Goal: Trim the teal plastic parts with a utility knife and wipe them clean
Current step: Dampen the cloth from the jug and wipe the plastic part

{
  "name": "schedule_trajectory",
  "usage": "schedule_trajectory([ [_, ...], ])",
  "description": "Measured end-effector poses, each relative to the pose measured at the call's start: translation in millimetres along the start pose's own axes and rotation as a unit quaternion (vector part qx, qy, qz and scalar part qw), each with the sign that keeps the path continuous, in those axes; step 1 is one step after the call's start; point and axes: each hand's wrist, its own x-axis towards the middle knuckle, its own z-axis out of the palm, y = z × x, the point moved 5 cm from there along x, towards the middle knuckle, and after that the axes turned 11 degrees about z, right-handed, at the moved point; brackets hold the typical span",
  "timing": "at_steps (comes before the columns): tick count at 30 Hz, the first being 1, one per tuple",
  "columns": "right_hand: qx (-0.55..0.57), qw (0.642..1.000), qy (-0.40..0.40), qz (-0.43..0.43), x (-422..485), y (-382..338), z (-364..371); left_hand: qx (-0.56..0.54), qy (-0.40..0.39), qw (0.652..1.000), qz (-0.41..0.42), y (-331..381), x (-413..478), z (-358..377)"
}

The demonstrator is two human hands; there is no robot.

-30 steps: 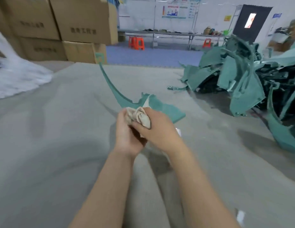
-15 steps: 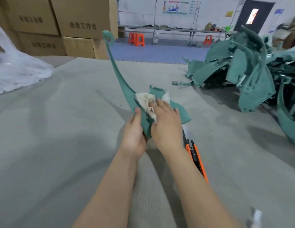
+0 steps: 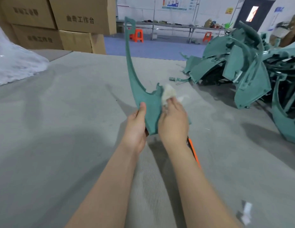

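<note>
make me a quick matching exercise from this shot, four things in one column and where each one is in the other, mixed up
Things
1. long curved teal plastic part
2. crumpled whitish cloth
3. orange and black utility knife
4. brown cardboard boxes

Places
a. stacked at the far left, beyond the grey work surface
b. lying on the work surface by the right forearm
c. gripped upright by the left hand
d. pinched in the right hand, against the teal part

Pairs: 1-c, 2-d, 3-b, 4-a
</note>
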Motion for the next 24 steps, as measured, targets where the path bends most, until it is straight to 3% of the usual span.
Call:
schedule_trajectory([
  [2,0.036,0.993,-0.052,-0.097,-19.4,-29.1,19.2,-0.024,0.024,0.999,-0.014,4.1,3.1,-8.3],
  [4,0.025,0.988,-0.066,-0.135,-24.4,-37.3,26.1,-0.049,0.041,0.997,-0.040,6.4,1.6,-14.5],
  [9,0.010,0.999,0.014,0.032,6.1,13.3,5.2,-0.069,0.043,0.997,0.006,13.0,1.8,-8.1],
  [12,0.055,0.993,-0.036,-0.101,-26.9,-28.8,27.7,-0.004,0.056,0.998,-0.024,8.3,-1.4,-9.2],
  [14,0.059,0.989,-0.059,-0.126,-28.9,-31.4,33.5,-0.008,0.079,0.996,-0.034,7.1,1.8,-14.0],
  [17,0.035,0.999,-0.001,-0.004,3.3,10.3,17.2,-0.108,0.083,0.991,-0.013,10.8,4.0,-4.7],
  [19,0.053,0.998,0.016,0.020,2.4,14.9,12.7,-0.097,0.078,0.992,0.010,12.9,3.8,-3.9],
  [22,0.080,0.986,-0.040,-0.139,-34.4,-32.5,30.9,-0.074,0.090,0.993,-0.011,10.8,5.3,-15.5],
  [24,0.083,0.980,-0.038,-0.175,-38.1,-39.9,30.7,-0.125,0.085,0.988,-0.031,13.2,7.1,-18.5],
])
